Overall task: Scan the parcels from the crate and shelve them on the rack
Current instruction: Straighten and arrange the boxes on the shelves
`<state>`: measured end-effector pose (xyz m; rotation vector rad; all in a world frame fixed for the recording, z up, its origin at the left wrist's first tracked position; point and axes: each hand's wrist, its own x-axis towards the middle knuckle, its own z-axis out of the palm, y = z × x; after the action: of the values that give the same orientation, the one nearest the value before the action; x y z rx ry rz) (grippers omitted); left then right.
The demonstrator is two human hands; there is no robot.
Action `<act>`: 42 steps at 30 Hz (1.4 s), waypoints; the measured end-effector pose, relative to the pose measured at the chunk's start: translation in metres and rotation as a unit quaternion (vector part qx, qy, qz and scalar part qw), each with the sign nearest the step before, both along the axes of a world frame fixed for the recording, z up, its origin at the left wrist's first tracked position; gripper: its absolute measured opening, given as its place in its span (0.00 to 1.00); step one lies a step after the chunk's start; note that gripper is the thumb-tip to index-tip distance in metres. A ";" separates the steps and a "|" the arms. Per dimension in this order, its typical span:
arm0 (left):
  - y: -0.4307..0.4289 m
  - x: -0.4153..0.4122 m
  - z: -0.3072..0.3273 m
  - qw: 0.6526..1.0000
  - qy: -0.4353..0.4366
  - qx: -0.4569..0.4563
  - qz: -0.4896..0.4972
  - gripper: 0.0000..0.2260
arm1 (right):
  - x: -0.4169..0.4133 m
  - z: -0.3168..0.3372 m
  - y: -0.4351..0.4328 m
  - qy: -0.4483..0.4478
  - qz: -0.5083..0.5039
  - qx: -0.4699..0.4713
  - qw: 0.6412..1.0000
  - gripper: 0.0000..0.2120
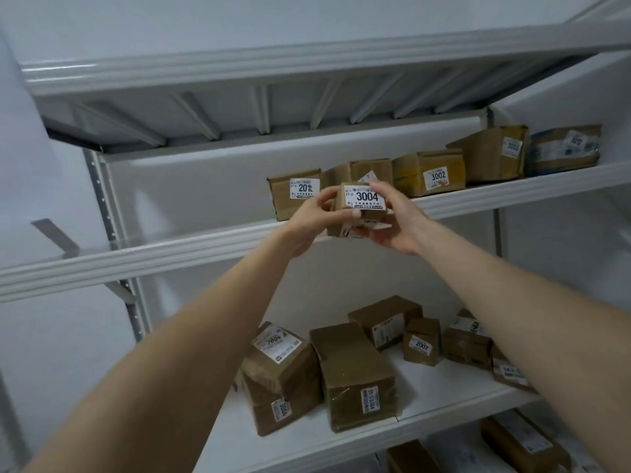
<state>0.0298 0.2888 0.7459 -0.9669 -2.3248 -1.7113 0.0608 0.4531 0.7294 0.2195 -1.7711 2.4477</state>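
Note:
A small brown cardboard parcel with a white label reading 3004 is held up at the front edge of the white rack's upper shelf. My left hand grips its left side, thumb along the lower front. My right hand grips its right side and cradles it from below. Behind it on that shelf stand a parcel labelled 201-something, a partly hidden parcel, parcel 3002 and parcel 3003. The crate is out of view.
The upper shelf's left half is bare. A blue-taped parcel sits at its far right. The shelf below carries several brown parcels, among them 2004 and 2007. More parcels lie lower down. Another shelf runs overhead.

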 end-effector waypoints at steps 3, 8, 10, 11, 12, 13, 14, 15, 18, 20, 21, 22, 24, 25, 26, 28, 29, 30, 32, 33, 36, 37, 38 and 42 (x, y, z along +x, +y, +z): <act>-0.028 0.006 0.028 1.000 -0.002 0.018 0.016 0.30 | -0.002 0.024 -0.030 0.063 -0.015 -0.021 0.998 0.15; -0.083 0.006 0.060 0.994 0.016 0.070 0.085 0.22 | -0.007 0.060 -0.091 0.145 -0.002 -0.023 0.989 0.07; -0.103 0.006 0.069 0.988 0.034 0.105 0.110 0.23 | -0.011 0.069 -0.115 0.157 -0.007 -0.007 0.988 0.09; -0.113 0.004 0.073 0.984 0.038 0.126 0.124 0.22 | -0.014 0.071 -0.127 0.162 -0.015 0.009 0.987 0.09; -0.122 0.004 0.077 0.979 0.042 0.143 0.140 0.21 | -0.018 0.073 -0.138 0.169 -0.027 0.032 0.985 0.09; -0.131 0.003 0.080 0.974 0.041 0.158 0.158 0.19 | -0.022 0.074 -0.149 0.178 -0.040 0.056 0.982 0.09; -0.139 0.003 0.081 0.969 0.038 0.165 0.179 0.15 | -0.026 0.075 -0.159 0.185 -0.056 0.078 0.978 0.09; -0.146 0.002 0.082 0.966 0.032 0.165 0.196 0.10 | -0.030 0.075 -0.169 0.190 -0.071 0.098 0.974 0.09; -0.163 -0.004 0.076 0.962 0.000 0.140 0.235 0.05 | -0.045 0.073 -0.193 0.179 -0.108 0.159 0.965 0.12; -0.171 -0.014 0.069 0.960 -0.026 0.117 0.252 0.06 | -0.056 0.070 -0.204 0.160 -0.118 0.186 0.962 0.14; -0.173 -0.019 0.066 0.959 -0.039 0.106 0.258 0.07 | -0.061 0.068 -0.208 0.151 -0.123 0.194 0.962 0.14; -0.175 -0.024 0.063 0.958 -0.054 0.091 0.265 0.07 | -0.066 0.066 -0.211 0.141 -0.126 0.199 0.962 0.14; -0.175 -0.033 0.057 0.956 -0.081 0.059 0.277 0.07 | -0.077 0.063 -0.216 0.124 -0.137 0.212 0.960 0.15; -0.175 -0.038 0.053 0.953 -0.092 0.044 0.284 0.08 | -0.083 0.061 -0.218 0.118 -0.144 0.225 0.956 0.15; -0.174 -0.040 0.052 0.950 -0.097 0.029 0.294 0.08 | -0.084 0.060 -0.218 0.114 -0.146 0.243 0.952 0.16; -0.172 -0.046 0.049 0.947 -0.101 0.007 0.305 0.08 | -0.087 0.056 -0.220 0.107 -0.142 0.287 0.941 0.16; -0.171 -0.051 0.047 0.946 -0.098 0.004 0.308 0.08 | -0.087 0.055 -0.221 0.109 -0.138 0.311 0.934 0.16; -0.169 -0.053 0.047 0.945 -0.093 0.002 0.312 0.08 | -0.089 0.054 -0.222 0.112 -0.137 0.330 0.927 0.16; -0.167 -0.057 0.047 0.942 -0.084 -0.006 0.326 0.10 | -0.089 0.053 -0.224 0.115 -0.137 0.362 0.915 0.16; -0.166 -0.058 0.047 0.940 -0.080 -0.009 0.332 0.10 | -0.090 0.054 -0.225 0.115 -0.132 0.372 0.912 0.17; -0.165 -0.063 0.046 0.938 -0.065 -0.011 0.340 0.11 | -0.089 0.055 -0.226 0.117 -0.124 0.398 0.902 0.16; -0.165 -0.064 0.046 0.938 -0.064 -0.007 0.341 0.11 | -0.089 0.055 -0.225 0.118 -0.123 0.403 0.899 0.15; -0.164 -0.066 0.046 0.938 -0.064 -0.006 0.342 0.11 | -0.087 0.055 -0.225 0.119 -0.120 0.412 0.896 0.13; -0.161 -0.064 0.046 0.934 -0.062 -0.016 0.351 0.12 | -0.081 0.056 -0.225 0.112 -0.121 0.442 0.882 0.04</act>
<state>-0.0345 0.1275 0.7918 0.0156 -2.3486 -1.4465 -0.0205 0.2284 0.7851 0.3052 -2.4676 1.2391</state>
